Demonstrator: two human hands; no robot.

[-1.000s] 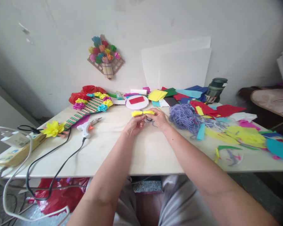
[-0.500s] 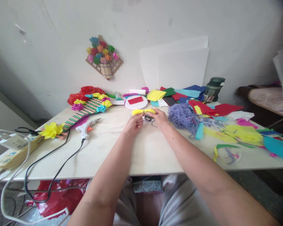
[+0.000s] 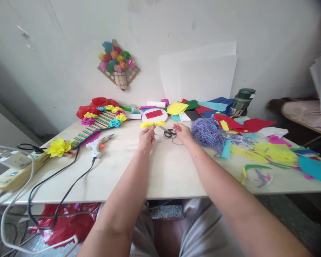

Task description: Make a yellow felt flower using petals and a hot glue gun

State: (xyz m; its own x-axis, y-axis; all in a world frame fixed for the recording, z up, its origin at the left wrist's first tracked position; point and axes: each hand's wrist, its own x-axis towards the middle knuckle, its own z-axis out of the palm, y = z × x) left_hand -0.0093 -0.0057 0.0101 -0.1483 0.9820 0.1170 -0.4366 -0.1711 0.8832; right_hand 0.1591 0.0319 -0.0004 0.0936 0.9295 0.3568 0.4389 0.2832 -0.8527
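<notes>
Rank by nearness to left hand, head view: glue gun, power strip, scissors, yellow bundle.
1. Yellow bundle, in the left hand
2. Scissors, right of the hand
3. Glue gun, left of it
4. Power strip, far left

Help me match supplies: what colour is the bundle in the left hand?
The bundle is yellow, clearest in the head view.

free room divides glue gun (image 3: 96, 146) from left hand (image 3: 147, 137); scissors (image 3: 169, 133) obstruct its right

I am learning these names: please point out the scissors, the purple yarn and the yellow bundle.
Scissors (image 3: 170, 133), head view: black handles.
Purple yarn (image 3: 207, 134), head view: middle of the pile.
Yellow bundle (image 3: 150, 124), head view: just left of centre.
</notes>
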